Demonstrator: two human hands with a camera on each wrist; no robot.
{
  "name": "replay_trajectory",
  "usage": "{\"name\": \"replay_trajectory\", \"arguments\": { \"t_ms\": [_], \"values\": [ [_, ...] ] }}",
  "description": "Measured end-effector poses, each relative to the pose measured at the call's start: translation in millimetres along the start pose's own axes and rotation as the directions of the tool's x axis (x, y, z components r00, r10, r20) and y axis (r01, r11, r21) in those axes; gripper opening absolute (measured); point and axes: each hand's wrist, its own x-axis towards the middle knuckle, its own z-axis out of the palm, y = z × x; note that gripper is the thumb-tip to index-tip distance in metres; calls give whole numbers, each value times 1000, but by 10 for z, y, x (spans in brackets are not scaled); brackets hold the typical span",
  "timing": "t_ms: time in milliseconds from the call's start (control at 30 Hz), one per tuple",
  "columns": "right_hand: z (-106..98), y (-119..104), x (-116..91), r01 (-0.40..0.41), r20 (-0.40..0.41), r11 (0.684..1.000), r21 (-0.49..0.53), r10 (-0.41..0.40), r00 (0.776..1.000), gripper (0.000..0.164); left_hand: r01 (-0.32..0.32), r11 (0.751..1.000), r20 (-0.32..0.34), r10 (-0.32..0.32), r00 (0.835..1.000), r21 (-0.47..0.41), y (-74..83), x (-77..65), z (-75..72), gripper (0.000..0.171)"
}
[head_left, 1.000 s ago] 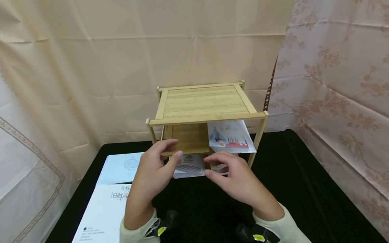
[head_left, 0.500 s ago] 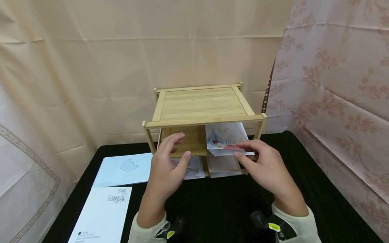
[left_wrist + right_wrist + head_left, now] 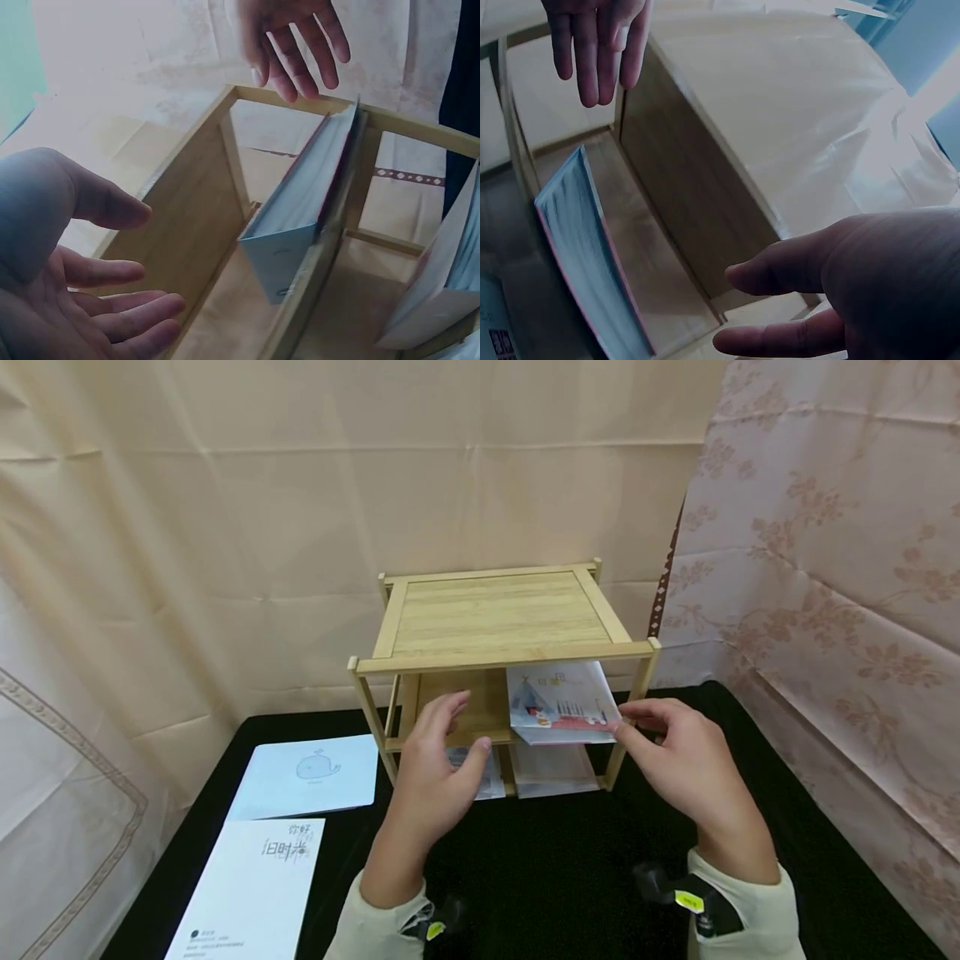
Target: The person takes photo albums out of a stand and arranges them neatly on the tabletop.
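Observation:
A book with a tent picture on its cover (image 3: pixel 562 702) lies flat on the right half of the middle shelf (image 3: pixel 457 706) of a small wooden rack. My right hand (image 3: pixel 686 760) is at the book's front right corner, thumb and fingers apart; the right wrist view shows nothing between them. The book's page edges (image 3: pixel 592 255) face that camera. In front of the rack's left half, my left hand (image 3: pixel 431 772) hovers with loosely bent fingers, holding nothing. It partly hides a book on the lower shelf (image 3: pixel 491 777). Another pale book (image 3: pixel 555 768) lies at the lower right.
On the black tabletop (image 3: pixel 540 877) to the left lie a light blue notebook with a whale drawing (image 3: pixel 318 768) and a white book (image 3: pixel 255 885). The rack's top board (image 3: pixel 502 614) overhangs the shelves. A beige curtain (image 3: pixel 300 527) hangs behind, a floral one (image 3: pixel 840 610) at right.
My right hand has moved from the lower shelf's front up and right to the tent-picture book. That book's front right corner sits slightly further left. My left hand has shifted right.

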Motion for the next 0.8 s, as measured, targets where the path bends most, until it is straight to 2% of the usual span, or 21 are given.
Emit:
{"name": "replay_trajectory", "arguments": {
  "t_ms": [167,333,533,667,800],
  "values": [
    [31,53,81,-39,27,998,-50,41,999,48,84,996,93,-83,992,-3,-37,14,93,63],
    [59,126,145,-67,21,993,-96,70,997,45,180,982,221,-164,961,-57,-89,36,197,72],
    [75,152,177,-68,47,994,-91,72,996,42,198,972,293,-154,943,-127,-160,37,310,80],
    [76,152,176,-67,51,994,-90,72,996,41,202,969,331,-145,932,-143,-165,42,367,84],
    [86,160,194,-56,49,994,-90,60,997,41,198,968,337,-138,931,-151,-148,45,383,83]
  ]
}}
